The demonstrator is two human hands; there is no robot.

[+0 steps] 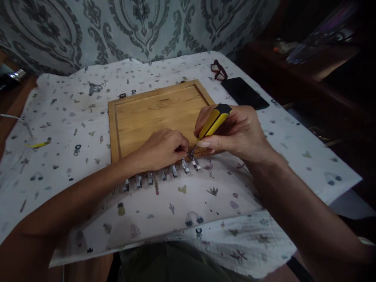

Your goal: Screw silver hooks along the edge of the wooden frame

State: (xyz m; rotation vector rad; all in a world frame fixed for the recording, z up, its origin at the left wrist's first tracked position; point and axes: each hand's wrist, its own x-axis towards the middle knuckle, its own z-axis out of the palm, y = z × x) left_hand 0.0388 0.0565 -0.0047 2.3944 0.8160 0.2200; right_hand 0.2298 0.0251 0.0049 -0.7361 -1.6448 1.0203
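A framed wooden board (158, 113) lies on the patterned cloth, with several metal hooks (174, 171) in a row along its near edge. My right hand (237, 131) grips a yellow and black screwdriver (213, 123), its shaft tilted down to the hook at the right end of the row. Beside the tip is my left hand (164, 149), which rests over the board's near edge with its fingers curled and pinched together. Whatever those fingertips hold is too small and too hidden to make out.
Behind the board's right corner lie a black phone (245, 93) and dark-framed glasses (219, 71). A small yellow object (39, 144) sits on the cloth (82, 129) at the left, close to a white cable (14, 116). Patterned grey fabric (141, 31) rises at the back.
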